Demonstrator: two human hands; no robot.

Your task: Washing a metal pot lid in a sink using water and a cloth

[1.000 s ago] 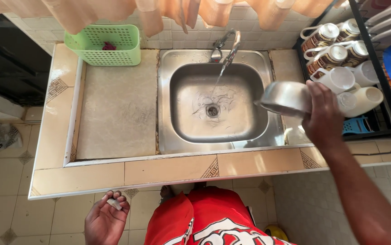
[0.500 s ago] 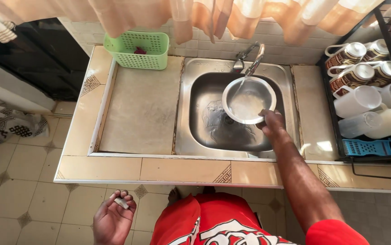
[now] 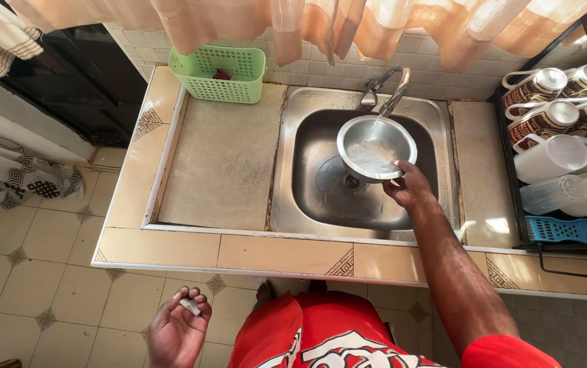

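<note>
Fingers of the right hand (image 3: 408, 188) pinch the near rim of a steel bowl (image 3: 376, 147), holding it over the sink (image 3: 307, 184) under the tap (image 3: 389, 88), where water runs into it. Down by the floor, the left hand (image 3: 176, 330) lies palm up, fingers curled loosely around a small pale scrap (image 3: 190, 307).
</note>
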